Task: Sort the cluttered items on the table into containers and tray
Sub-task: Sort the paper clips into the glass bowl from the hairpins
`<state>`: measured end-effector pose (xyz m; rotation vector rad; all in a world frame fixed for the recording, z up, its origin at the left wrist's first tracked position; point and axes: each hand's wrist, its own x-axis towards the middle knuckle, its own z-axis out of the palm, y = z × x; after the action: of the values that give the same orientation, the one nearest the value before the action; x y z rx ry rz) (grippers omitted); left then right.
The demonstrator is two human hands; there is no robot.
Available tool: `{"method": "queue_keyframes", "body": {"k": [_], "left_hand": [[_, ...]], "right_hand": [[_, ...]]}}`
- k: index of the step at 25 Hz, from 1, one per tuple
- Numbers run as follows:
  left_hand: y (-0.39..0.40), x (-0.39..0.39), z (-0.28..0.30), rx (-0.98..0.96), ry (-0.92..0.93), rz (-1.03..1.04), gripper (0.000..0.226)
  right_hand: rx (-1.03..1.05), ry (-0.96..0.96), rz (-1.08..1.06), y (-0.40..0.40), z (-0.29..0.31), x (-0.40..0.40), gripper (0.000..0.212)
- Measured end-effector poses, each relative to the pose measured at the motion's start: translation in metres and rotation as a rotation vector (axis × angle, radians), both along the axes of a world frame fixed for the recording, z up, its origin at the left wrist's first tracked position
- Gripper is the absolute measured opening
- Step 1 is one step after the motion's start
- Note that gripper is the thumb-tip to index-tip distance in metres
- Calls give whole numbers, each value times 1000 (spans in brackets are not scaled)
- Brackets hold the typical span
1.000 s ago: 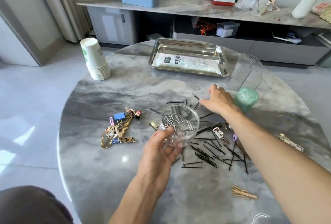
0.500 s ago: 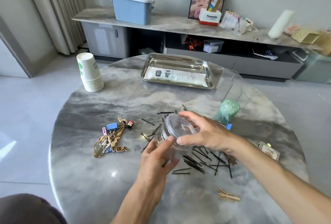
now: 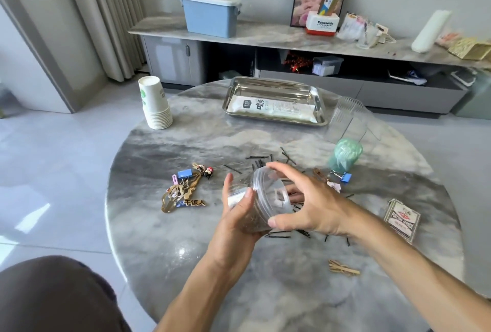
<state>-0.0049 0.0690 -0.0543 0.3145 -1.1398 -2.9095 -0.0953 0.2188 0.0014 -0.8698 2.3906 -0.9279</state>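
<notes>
You tilt the clear jar above the desk, left hand wrapped around its body, right hand's curled fingers gripping the lid, apparently to seal it.

Hairpins partly hidden beneath both hands

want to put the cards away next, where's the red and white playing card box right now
In the head view, the red and white playing card box lies on the marble table's right side, just beyond the right forearm, nearer than the blue binder clip.
</notes>
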Motion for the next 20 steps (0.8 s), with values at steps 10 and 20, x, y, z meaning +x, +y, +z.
{"method": "queue_keyframes", "body": {"k": [10,20], "left_hand": [[-3,-9,0,-125,13,-26,71],[-1,-14,-1,-89,7,25,63]], "right_hand": [[50,107,11,4,4,-4,97],[-81,-21,5,-6,-10,-9,95]]}}
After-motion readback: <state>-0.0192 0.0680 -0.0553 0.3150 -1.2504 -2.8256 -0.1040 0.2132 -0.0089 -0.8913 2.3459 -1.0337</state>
